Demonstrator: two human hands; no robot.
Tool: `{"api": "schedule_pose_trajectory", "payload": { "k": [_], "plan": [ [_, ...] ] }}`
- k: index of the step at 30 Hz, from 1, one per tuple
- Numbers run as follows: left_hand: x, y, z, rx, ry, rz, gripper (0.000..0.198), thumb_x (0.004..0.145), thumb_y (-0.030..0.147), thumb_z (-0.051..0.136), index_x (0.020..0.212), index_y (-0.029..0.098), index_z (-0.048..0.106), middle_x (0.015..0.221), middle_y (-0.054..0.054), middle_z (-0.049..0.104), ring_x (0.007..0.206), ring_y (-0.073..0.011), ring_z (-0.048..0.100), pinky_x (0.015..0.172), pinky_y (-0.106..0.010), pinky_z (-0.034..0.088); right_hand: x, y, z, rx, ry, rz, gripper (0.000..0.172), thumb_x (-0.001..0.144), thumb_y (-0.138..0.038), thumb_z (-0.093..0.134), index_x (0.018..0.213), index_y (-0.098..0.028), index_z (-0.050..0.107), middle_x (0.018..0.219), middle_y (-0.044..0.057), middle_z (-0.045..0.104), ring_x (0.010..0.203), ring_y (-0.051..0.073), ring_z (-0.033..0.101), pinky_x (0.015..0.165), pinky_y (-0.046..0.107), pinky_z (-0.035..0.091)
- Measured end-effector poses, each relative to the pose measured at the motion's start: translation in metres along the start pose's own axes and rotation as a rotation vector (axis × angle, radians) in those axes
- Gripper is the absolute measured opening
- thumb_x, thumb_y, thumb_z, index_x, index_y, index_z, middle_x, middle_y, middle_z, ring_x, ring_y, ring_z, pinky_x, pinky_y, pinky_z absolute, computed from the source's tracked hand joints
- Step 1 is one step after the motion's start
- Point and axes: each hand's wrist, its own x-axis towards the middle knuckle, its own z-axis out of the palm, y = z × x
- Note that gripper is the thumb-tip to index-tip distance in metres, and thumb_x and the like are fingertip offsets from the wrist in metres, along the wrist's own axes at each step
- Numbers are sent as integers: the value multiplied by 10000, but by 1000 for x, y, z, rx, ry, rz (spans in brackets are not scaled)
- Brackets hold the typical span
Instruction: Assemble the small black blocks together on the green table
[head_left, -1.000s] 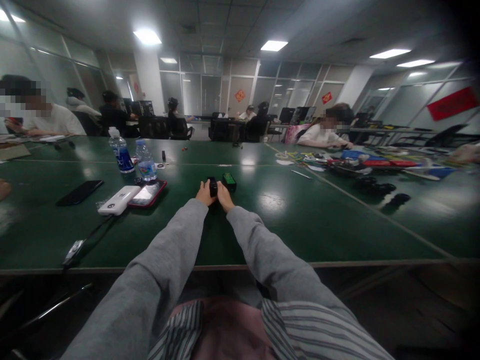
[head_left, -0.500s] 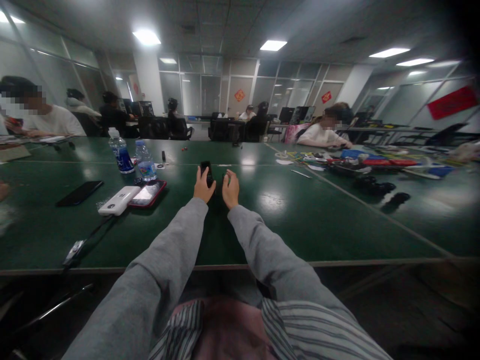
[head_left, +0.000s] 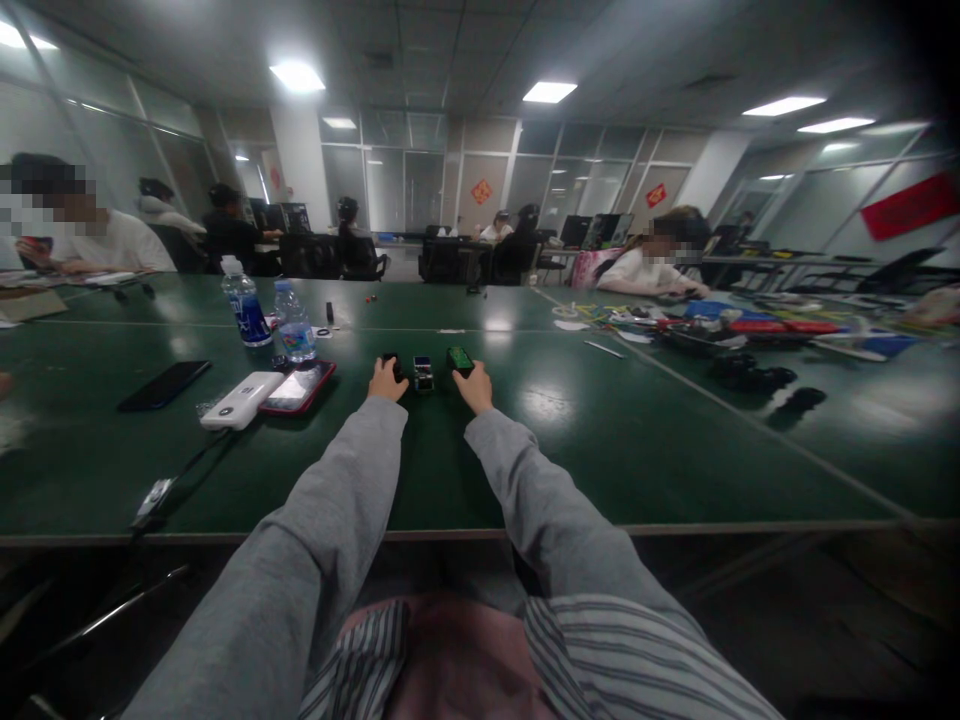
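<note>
"Green-faced box: where was it?"

"Just right of the shiny little device, on the green table. The right hand was closed about its near end, the thumb over the edge."

"And the left hand?"

"Just left of the device, closed on a black object. The fingers covered much of that, so its kind could not be told. The hands were apart, the device between them and touched by neither."

"What lay around them?"

"Well left of the device, a white block lay just beside a red-edged phone. Left of the device and farther off stood a clear bottle, then a blue-labelled bottle. Beyond the device to the right lay a thin pale stick, then a cluttered heap."

"And farthest?"

"Far beyond the device and a little to its right, an orange-red diamond sign showed on the back wall."
</note>
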Motion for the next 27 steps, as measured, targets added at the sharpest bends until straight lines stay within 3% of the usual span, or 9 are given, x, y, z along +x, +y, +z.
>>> {"api": "schedule_pose_trajectory", "payload": {
  "k": [5,9,13,17,23,27],
  "plan": [
    [1,-1,2,-25,14,15,700,686,298,681,1320,196,401,1454,-157,259,1327,-318,297,1083,-423,265,-6,-4,-3,-85,105,-175,500,789,-272,512,1254,-138,386,1150,142,549,1036,235,533,892,369,411],
    [1,-1,1,-28,-1,4,720,678,315,693,1322,196,396,1458,-163,243,1307,-330,331,1074,-426,277,-14,-8,-4,-266,143,-293,511,747,-152,522,1243,-146,399,1214,156,477,1119,262,454,936,403,364],
    [1,-2,2,-14,5,12,719,685,308,687,1327,184,390,1460,-172,234,1304,-332,335,1075,-426,276,-18,-9,-1,-285,99,-254,557,749,-283,597,1248,-169,378,1185,169,460,1093,289,467,898,435,379],
    [0,-2,3,23,8,17,700,711,309,658,1339,181,376,1457,-177,234,1277,-337,375,1048,-430,313,-11,-6,3,-173,72,-195,629,762,-421,585,1252,-111,341,1174,201,468,1087,287,488,904,432,386],
    [-2,0,2,25,3,8,695,712,314,659,1338,203,377,1458,-161,239,1266,-340,388,1043,-436,318,-3,-2,0,-48,17,-104,526,765,-317,547,1223,-109,389,1065,155,580,993,252,565,868,382,435],
    [-1,0,2,44,-7,21,686,732,299,636,1348,174,362,1467,-177,212,1280,-337,370,1044,-424,316,-9,-7,-6,-158,103,-297,545,734,-128,500,1266,-109,381,1244,161,498,1177,241,451,1006,397,331]
  ]
}}
